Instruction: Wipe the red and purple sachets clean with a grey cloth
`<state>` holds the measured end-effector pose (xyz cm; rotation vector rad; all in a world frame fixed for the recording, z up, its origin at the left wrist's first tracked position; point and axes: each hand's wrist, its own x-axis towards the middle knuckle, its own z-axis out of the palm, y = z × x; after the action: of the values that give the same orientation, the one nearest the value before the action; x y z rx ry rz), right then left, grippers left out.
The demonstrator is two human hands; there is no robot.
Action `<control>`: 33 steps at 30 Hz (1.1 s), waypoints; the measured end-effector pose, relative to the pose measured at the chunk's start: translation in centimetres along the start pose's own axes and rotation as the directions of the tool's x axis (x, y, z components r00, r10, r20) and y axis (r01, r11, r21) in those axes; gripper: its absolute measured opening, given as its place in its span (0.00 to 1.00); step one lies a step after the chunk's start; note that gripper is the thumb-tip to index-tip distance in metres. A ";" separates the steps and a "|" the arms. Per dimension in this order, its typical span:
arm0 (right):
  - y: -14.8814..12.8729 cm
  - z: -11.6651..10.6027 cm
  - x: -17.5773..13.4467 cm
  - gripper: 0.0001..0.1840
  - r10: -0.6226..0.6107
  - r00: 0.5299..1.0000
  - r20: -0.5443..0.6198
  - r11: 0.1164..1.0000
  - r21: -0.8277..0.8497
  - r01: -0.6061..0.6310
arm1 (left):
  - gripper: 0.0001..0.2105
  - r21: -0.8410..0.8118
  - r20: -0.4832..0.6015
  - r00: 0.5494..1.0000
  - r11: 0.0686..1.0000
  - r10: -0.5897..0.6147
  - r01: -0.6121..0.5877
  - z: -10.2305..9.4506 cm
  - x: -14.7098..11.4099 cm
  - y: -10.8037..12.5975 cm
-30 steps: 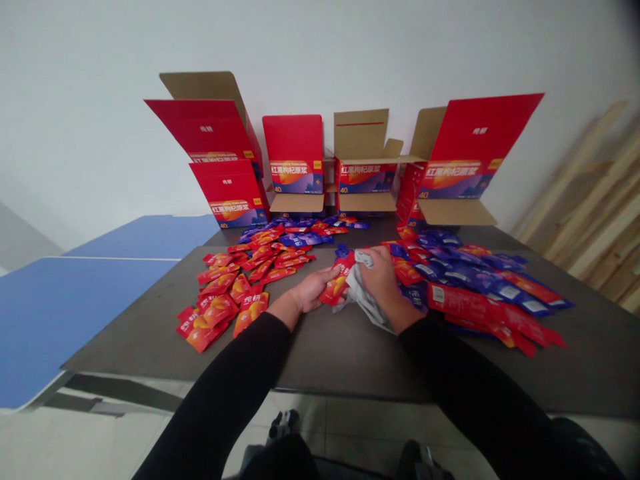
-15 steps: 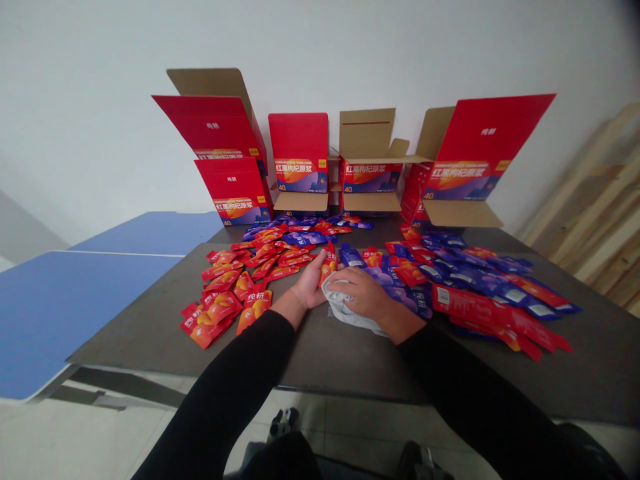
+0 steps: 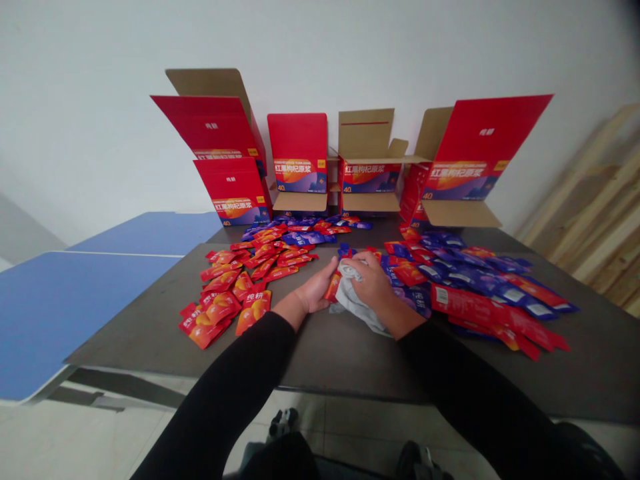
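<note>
Over the middle of the dark table, my left hand (image 3: 316, 288) grips a red pouch (image 3: 332, 287) by its left side. My right hand (image 3: 371, 283) is closed on a pale grey cloth (image 3: 356, 303), which covers much of that pouch and trails down toward the table. To the left lie red pouches with orange fruit prints (image 3: 220, 307), loosely heaped. Purple and red pouches (image 3: 465, 267) are spread to the right of my right hand, with long red packets (image 3: 495, 312) at their front.
Several open red cartons stand at the back against the wall, including a left carton (image 3: 233, 193), a middle one (image 3: 300, 175) and a right one (image 3: 463, 173). A blue table (image 3: 100, 287) adjoins on the left. Wooden slats (image 3: 595, 207) lean at the right.
My right hand and the cloth have moved up along the red pouch, which is now more covered. My left hand has shifted slightly right and down, with the pouch tilted.
</note>
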<state>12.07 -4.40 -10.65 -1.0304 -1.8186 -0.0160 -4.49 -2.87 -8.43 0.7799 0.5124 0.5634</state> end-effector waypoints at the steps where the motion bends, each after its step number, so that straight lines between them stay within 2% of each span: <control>1: 0.1 0.0 0.1 0.25 0.031 0.999 -0.027 1.000 -0.004 -0.031 | 0.29 0.030 -0.018 1.000 1.000 0.004 -0.003 0.0 0.0 0.0; 7: 1.0 -0.1 0.6 0.19 0.238 0.958 -0.158 0.971 0.011 -0.240 | 0.25 0.148 -0.083 0.997 0.989 0.002 0.010 -0.1 -0.3 0.0; 11: 1.6 -0.2 0.9 0.15 0.346 0.908 -0.237 0.936 0.031 -0.349 | 0.19 0.024 -0.085 0.996 0.999 -0.035 0.037 -0.3 -0.5 0.5; 14: 1.6 -0.3 0.9 0.15 0.366 0.888 -0.278 0.927 0.028 -0.374 | 0.13 -0.130 -0.109 0.993 0.990 0.045 -0.060 -0.4 -0.6 1.1; 18: 1.1 -0.3 0.7 0.16 0.278 0.931 -0.237 0.961 0.056 -0.273 | 0.08 -0.259 -0.222 0.962 0.941 0.160 -0.217 -0.5 -0.4 1.8; 21: 0.5 -0.5 0.3 0.19 0.153 0.970 -0.187 0.988 0.057 -0.145 | 0.04 -0.205 -0.308 0.915 0.920 0.262 -0.333 -0.5 0.2 1.7; 23: 0.1 -0.8 0.1 0.21 0.028 0.992 -0.123 0.998 0.061 -0.021 | 0.02 -0.091 -0.360 0.859 0.902 0.365 -0.422 -0.6 0.6 1.4; 25: -0.4 -1.0 0.0 0.23 -0.122 0.992 -0.016 0.988 0.089 0.123 | 0.07 0.052 -0.419 0.783 0.873 0.460 -0.485 -0.8 1.0 1.1; 28: -0.9 -1.1 -0.1 0.23 -0.299 0.939 0.169 0.949 0.155 0.274 | 0.11 0.198 -0.459 0.690 0.822 0.559 -0.534 -1.2 1.3 0.8; 30: -1.0 -0.9 -0.1 0.23 -0.334 0.913 0.236 0.939 0.167 0.300 | 0.11 0.253 -0.438 0.670 0.798 0.599 -0.547 -1.3 1.3 0.7; 33: -0.7 -0.6 -0.1 0.23 -0.279 0.927 0.250 0.958 0.135 0.252 | 0.11 0.316 -0.387 0.705 0.803 0.595 -0.504 -1.2 1.2 0.6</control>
<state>12.05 -5.20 -10.14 -0.7338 -2.1727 0.0523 -4.46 -1.12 -8.91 0.9898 0.7940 1.3120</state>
